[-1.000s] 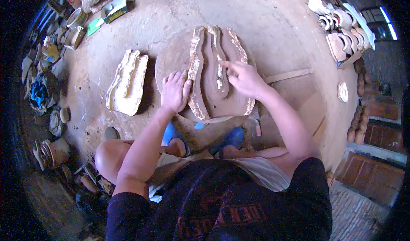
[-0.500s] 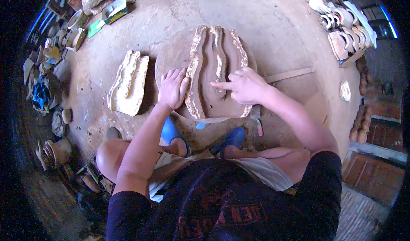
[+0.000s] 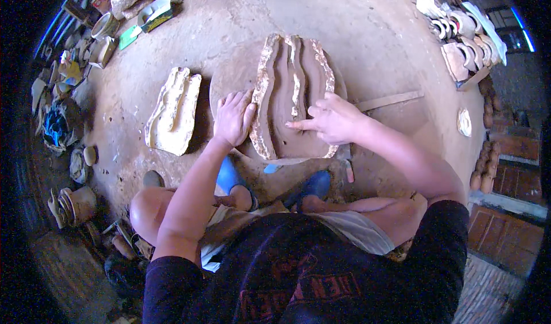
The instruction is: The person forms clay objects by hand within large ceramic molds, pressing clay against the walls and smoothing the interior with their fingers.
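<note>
A plaster mould (image 3: 264, 88) with pale crusted rims and brown clay lining its long wavy channels lies on a round board (image 3: 229, 74) in front of me. My left hand (image 3: 232, 119) rests flat against the mould's left rim, fingers stretched forward and holding nothing. Over the near right part of the mould is my right hand (image 3: 333, 120). Its index finger points left, with the tip touching the clay near the end of the middle ridge, and the other fingers are curled loosely. The right hand hides part of the right channel and rim.
Left of the board lies a second, cream-coloured mould piece (image 3: 174, 111). A flat wooden strip (image 3: 390, 100) extends to the right. Tubs and boxes (image 3: 155, 14) stand far left, and curved pieces (image 3: 468, 51) are stacked far right. My blue shoes (image 3: 231, 177) are below the board.
My right hand has slid slightly toward me and to the right, its index fingertip moving down the clay near the middle ridge. My left hand stays at the left rim.
</note>
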